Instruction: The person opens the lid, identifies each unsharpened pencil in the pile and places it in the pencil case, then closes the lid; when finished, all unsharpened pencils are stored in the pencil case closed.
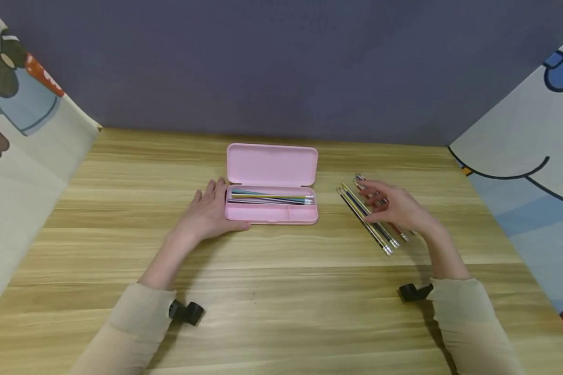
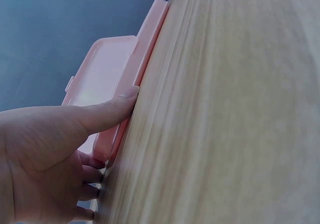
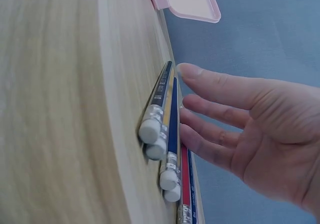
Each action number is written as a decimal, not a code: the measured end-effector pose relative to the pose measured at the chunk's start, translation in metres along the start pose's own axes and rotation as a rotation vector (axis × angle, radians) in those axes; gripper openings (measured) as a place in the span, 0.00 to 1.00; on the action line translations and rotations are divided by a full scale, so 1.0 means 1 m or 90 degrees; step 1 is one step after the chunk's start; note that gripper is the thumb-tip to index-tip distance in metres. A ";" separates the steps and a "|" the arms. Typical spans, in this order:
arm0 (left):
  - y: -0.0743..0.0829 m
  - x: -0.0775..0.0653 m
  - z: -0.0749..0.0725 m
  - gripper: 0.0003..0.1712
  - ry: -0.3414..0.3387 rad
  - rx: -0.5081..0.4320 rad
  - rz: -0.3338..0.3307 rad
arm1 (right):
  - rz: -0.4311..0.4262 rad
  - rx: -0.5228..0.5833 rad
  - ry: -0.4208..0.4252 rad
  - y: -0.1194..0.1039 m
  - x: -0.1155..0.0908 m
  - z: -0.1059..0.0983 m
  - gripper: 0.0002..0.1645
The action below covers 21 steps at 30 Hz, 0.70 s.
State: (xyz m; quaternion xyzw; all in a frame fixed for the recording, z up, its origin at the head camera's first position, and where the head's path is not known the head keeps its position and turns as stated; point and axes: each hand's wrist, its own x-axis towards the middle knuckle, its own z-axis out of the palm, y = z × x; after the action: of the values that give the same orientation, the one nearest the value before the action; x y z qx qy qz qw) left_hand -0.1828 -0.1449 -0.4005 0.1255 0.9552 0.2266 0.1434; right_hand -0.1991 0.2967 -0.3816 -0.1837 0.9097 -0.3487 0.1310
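One pink case point(image 1: 258, 213), lid point(image 1: 272, 164) tipped back, lay on desk point(image 1: 281, 291); several pencils point(image 1: 272, 197) inside, exact count unclear. At least six loose pencils point(image 1: 365, 221) lay slanted right of case. Two hands: left hand point(image 1: 208, 213) spread at case's left end, thumb straight against front edge; right hand point(image 1: 401, 208) right of case, above loose pencils, fingers bent, gap between thumb and fingertips. Case smooth, plastic-looking, rounded rectangle; loose pencils slim, straight, white erasers point(image 3: 150, 131) in silvery ferrules; desk wood-grained.
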 end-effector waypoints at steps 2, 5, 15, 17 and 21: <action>0.000 0.000 0.000 0.69 -0.001 0.002 0.000 | 0.008 -0.009 -0.007 0.001 0.000 0.000 0.53; 0.000 0.000 0.000 0.69 -0.002 0.001 -0.002 | 0.019 -0.025 -0.014 0.003 0.000 -0.001 0.53; 0.000 0.001 0.001 0.70 -0.004 0.002 -0.007 | 0.046 -0.080 -0.025 0.003 -0.001 -0.001 0.51; 0.000 0.001 0.001 0.69 -0.003 0.001 -0.007 | 0.050 -0.081 -0.027 0.002 -0.001 -0.001 0.51; 0.000 0.000 0.000 0.69 -0.002 0.001 -0.006 | 0.057 -0.080 -0.032 0.001 0.000 0.000 0.51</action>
State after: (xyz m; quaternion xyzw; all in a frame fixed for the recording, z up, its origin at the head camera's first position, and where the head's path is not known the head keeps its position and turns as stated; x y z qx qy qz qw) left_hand -0.1831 -0.1442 -0.4006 0.1215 0.9556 0.2252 0.1458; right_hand -0.1996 0.2976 -0.3824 -0.1590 0.9336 -0.2801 0.1573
